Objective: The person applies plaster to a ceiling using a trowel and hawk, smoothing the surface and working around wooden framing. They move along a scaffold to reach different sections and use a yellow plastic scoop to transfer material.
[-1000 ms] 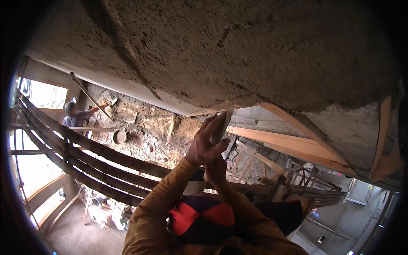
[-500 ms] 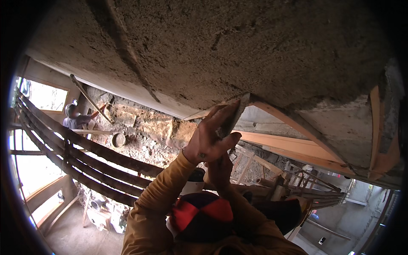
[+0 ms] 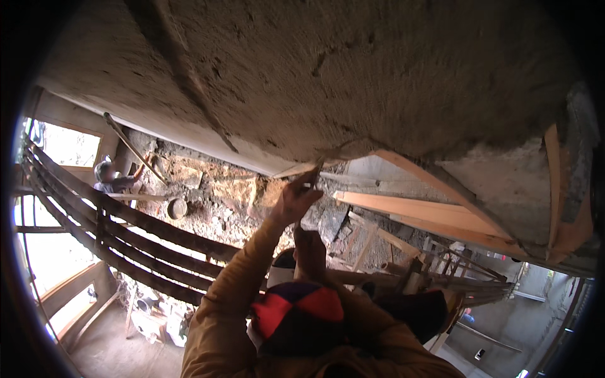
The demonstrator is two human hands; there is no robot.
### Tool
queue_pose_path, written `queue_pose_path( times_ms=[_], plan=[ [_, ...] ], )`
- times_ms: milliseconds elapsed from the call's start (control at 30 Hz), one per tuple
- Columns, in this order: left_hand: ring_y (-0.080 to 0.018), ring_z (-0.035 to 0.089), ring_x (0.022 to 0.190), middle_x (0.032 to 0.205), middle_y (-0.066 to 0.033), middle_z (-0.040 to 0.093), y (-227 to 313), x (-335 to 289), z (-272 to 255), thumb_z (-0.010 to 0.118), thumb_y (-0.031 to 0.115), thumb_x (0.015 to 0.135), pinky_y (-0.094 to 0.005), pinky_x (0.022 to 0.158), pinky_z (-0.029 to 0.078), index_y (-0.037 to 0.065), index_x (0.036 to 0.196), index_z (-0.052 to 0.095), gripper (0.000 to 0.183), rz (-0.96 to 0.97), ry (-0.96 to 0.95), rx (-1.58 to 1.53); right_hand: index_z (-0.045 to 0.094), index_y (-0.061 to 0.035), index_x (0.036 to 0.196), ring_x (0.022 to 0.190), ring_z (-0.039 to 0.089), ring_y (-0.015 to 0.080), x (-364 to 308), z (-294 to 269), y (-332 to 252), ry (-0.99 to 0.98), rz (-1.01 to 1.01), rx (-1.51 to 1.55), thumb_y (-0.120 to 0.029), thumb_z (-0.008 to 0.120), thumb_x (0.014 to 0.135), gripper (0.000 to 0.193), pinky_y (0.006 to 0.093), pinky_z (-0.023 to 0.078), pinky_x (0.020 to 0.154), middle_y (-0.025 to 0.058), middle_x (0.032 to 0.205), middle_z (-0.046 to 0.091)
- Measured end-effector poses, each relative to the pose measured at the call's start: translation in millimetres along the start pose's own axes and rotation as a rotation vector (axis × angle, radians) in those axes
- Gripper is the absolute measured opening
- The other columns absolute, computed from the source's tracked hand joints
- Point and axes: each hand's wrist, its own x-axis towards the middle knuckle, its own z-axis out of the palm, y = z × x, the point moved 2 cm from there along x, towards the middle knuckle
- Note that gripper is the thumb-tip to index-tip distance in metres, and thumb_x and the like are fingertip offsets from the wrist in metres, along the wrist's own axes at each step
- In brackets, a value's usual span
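My left hand (image 3: 295,200) is closed around a thin, flat, grey plastering tool (image 3: 317,175), seen almost edge-on. Its upper end meets the lower edge of the wet-looking plastered surface (image 3: 271,82), which fills the top of the view. Just below, my right hand (image 3: 310,255) is curled and raised. Whatever it may hold is too dark to make out. Between my brown-sleeved arms (image 3: 233,296) is a rounded red and black cloth thing (image 3: 299,315).
Wooden boards (image 3: 435,217) frame an opening at right. A curved railing of dark slats (image 3: 151,236) runs along the left. Lower down lies rubble (image 3: 227,220) with a round pan (image 3: 177,208). Another person (image 3: 113,179) works at far left beside a leaning pole (image 3: 135,148).
Both hands have moved left and lower, away from the wooden board's corner. The tool has come along in my left hand. The plaster's texture looks smoother now.
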Motion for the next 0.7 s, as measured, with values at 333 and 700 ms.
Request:
queue_pose_path(
  times_ms=[333,700],
  plan=[
    [-0.0248,0.054,0.108,0.121,-0.0153,0.052,78,0,0,0.063,0.019,0.078,-0.0380,0.089,0.045,0.001,0.136,0.039,0.065,0.292,-0.027,0.068,0.053,-0.0029,0.092,0.061,0.061,0.0217,37,-41,-16,0.052,0.502,0.585,-0.019,0.060,0.086,0.018,0.0339,0.047,0.056,0.0113,0.068,0.060],
    [-0.0323,0.058,0.103,0.114,-0.0224,0.054,96,-18,11,0.068,0.022,0.074,-0.0369,0.085,0.048,-0.005,0.129,0.044,0.065,0.298,0.122,0.208,0.055,-0.0028,0.100,0.066,0.064,0.0185,38,-49,-25,-0.064,0.481,0.729,-0.024,0.059,0.088,0.024,0.0327,0.047,0.057,0.0108,0.074,0.064]
  ],
)
